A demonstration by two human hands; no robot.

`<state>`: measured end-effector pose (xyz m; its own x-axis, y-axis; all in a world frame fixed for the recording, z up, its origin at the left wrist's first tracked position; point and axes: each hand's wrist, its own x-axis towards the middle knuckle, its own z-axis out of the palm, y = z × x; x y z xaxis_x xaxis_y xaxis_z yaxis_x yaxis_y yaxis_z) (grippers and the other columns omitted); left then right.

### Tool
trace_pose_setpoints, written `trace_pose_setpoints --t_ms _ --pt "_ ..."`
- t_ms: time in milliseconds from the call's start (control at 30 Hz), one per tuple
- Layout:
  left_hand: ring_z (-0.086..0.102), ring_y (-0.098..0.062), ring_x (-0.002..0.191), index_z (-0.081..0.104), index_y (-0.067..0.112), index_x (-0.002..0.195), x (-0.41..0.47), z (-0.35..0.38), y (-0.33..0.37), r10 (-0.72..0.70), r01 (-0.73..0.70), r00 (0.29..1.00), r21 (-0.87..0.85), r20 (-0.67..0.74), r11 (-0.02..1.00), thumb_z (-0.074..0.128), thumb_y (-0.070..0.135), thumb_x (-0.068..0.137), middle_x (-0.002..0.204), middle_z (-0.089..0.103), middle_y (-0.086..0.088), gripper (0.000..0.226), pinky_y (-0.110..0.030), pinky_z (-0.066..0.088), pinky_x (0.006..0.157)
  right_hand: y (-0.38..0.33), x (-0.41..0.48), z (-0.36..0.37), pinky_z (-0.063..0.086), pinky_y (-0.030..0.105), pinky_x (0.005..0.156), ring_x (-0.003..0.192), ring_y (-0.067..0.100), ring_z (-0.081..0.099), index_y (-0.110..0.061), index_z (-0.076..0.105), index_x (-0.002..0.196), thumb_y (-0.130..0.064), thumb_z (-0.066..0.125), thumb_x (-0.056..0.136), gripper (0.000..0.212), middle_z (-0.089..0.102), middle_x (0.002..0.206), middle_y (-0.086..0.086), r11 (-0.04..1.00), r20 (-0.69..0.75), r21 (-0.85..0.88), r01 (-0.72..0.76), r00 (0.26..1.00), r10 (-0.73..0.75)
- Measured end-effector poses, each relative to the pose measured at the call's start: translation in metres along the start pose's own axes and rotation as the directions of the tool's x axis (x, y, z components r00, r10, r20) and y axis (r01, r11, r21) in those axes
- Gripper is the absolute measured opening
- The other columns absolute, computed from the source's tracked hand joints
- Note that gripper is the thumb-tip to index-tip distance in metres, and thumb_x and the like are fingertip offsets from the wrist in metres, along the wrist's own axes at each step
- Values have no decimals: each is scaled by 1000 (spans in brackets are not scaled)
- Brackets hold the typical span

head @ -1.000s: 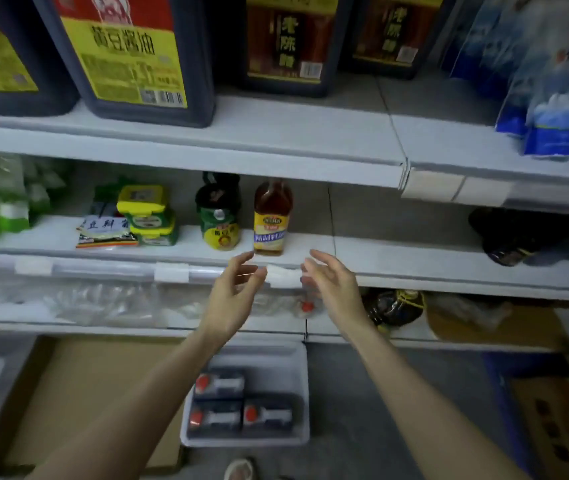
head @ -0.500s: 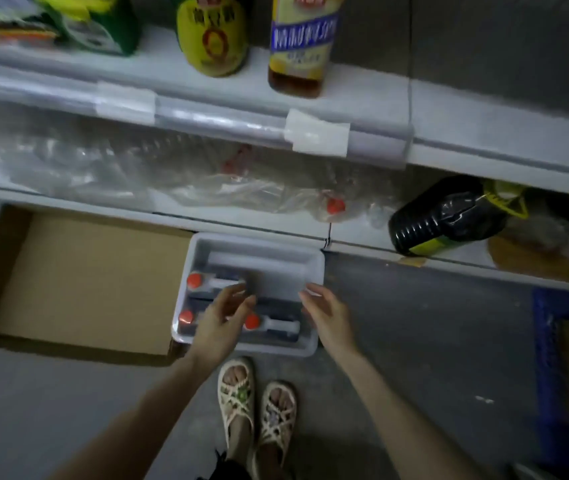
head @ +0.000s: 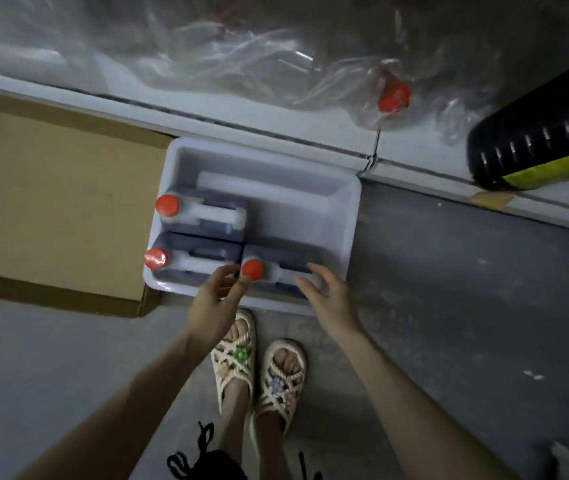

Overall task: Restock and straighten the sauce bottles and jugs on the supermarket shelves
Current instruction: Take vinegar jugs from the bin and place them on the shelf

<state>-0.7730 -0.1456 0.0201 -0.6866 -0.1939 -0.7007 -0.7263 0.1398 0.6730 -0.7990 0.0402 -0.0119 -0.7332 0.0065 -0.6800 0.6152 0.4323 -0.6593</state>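
Reaching for the near jug [head: 276, 256] in the tub [head: 347, 216].
My left hand [head: 217, 297] is loose-fingered beside its cap [head: 252, 269], my right hand [head: 328, 296] spread above it; I grip nothing.

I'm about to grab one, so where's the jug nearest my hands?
In the head view, that jug stands in the near right corner of the tub, right of another jug, between the left hand and the right hand.
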Motion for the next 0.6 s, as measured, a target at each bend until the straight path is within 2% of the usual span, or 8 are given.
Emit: trace_pose_setpoints --t_ms 33,100,200,300,367,467,600 --pt "59 -12 95 56 29 107 4 1 -5 -1 1 1000 7 1 1000 56 28 94 100 64 5 13 -32 47 85 4 6 3 40 5 82 110 5 52 -8 59 129 -25 67 90 43 59 122 0 999 23 -42 20 1000 -19" --pt "59 -12 98 56 29 110 11 4 -16 -9 9 1000 12 12 1000 55 29 95 103 64 4 16 -32 48 84 12 16 10 44 18 90 111 10 55 -10 62 126 -30 69 88 44 62 124 4 985 40 -154 75 997 -70" --pt "59 -9 98 56 26 113 15 5 -24 -17 17 1000 3 17 1000 54 28 95 101 63 8 17 -30 49 82 20 28 18 41 38 99 119 22 51 -16 65 123 -38 68 88 42 65 117 5 906 57 -396 148 989 -137" --pt "59 -4 95 56 25 113 16 4 -27 -21 21 1000 -3 13 1000 54 27 96 100 63 11 18 -27 49 82 24 37 21 41 41 92 113 24 54 -18 68 115 -41 69 86 37 68 104 3 835 76 -516 193 981 -179" --pt "59 -3 95 56 24 113 17 2 -29 -29 29 1000 10 10 1000 54 28 95 100 63 11 19 -28 49 82 21 42 22 41 35 88 106 20 58 -16 69 108 -39 70 85 32 69 103 1 858 90 -488 160 987 -133" --pt "60 -10 100 57 23 116 18 -1 -33 -41 40 999 37 20 999 54 29 95 105 63 5 22 -33 49 86 17 46 22 38 27 77 93 14 58 -15 67 104 -36 70 87 27 65 96 0 918 152 -394 38 988 24" --pt "61 -13 101 58 21 118 13 -2 -33 -46 44 997 47 60 998 55 28 95 105 65 2 24 -33 52 84 20 40 24 45 34 79 86 16 59 -19 64 90 -37 71 84 20 63 84 -1 946 163 -322 -20 984 76"
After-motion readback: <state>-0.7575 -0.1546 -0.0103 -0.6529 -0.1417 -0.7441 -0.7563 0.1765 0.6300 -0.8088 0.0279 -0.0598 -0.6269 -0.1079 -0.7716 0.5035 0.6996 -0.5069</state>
